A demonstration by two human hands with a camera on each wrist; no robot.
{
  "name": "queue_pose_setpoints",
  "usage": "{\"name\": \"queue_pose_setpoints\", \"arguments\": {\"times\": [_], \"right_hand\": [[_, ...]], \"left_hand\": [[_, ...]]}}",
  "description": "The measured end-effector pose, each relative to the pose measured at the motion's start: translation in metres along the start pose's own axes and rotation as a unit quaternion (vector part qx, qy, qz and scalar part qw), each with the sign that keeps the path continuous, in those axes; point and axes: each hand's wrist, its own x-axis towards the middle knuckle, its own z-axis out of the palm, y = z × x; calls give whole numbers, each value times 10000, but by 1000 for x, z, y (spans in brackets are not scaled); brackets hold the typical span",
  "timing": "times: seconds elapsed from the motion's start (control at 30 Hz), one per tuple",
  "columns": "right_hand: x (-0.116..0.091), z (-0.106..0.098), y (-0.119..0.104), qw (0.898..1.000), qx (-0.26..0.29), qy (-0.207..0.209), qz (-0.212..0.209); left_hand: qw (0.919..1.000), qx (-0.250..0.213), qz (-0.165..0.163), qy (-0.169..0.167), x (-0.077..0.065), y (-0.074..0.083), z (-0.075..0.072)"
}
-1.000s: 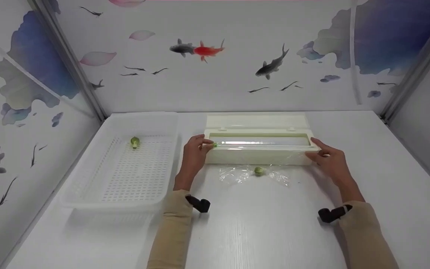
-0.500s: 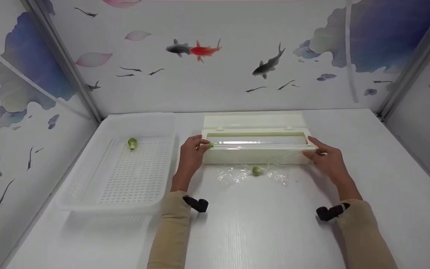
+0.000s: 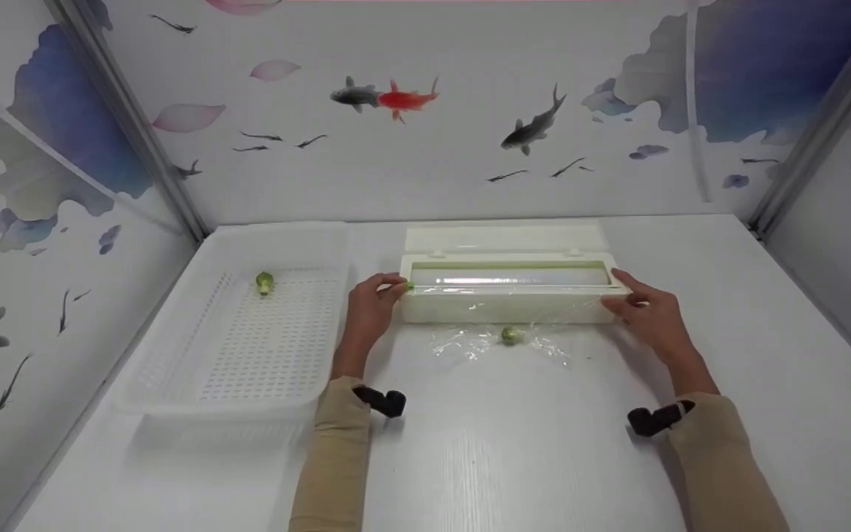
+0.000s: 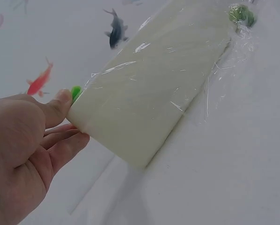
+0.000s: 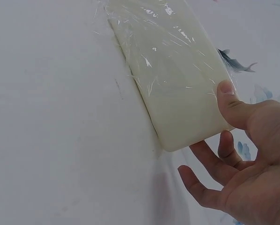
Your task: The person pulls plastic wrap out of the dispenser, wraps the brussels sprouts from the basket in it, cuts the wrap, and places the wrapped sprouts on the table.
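A long cream cling film dispenser (image 3: 507,307) lies on the table with its lid (image 3: 503,238) folded back. My left hand (image 3: 370,310) is at its left end, thumb and finger pinching the small green cutter slider (image 4: 76,92). At the right end my right hand (image 3: 647,316) grips the box, thumb on its front upper edge and fingers at the end (image 5: 233,159). Clear cling film (image 3: 462,343) hangs over the dispenser's front onto the table. Against that film sits a small round green vegetable (image 3: 511,336), seen also in the left wrist view.
A white perforated plastic basket (image 3: 152,384) stands on the left. Inside it lies another small green vegetable with a pale stem (image 3: 264,283). White panels painted with fish (image 3: 536,133) enclose the table's back and sides.
My left hand has slid a little to the left along the dispenser, and the green slider has come with it to the left end. The right hand keeps its place.
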Motion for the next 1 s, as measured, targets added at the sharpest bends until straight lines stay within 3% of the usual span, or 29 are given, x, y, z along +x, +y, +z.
{"name": "queue_pose_setpoints", "arguments": {"times": [0.37,0.63,0.77,1.0], "right_hand": [[-1,-2,-4,9998,6,-84,166],[-3,-8,-14,9983,257,-291,429],[-5,-10,-19,9988,315,-276,245],[-5,-5,-23,9996,-115,-30,-267]], "left_hand": [[9989,-300,-340,-103,-4,6,2],[9994,-54,84,-338,-8,9,2],[9987,-8,258,-448,-8,7,3],[9989,225,188,-366,-9,6,9]]}}
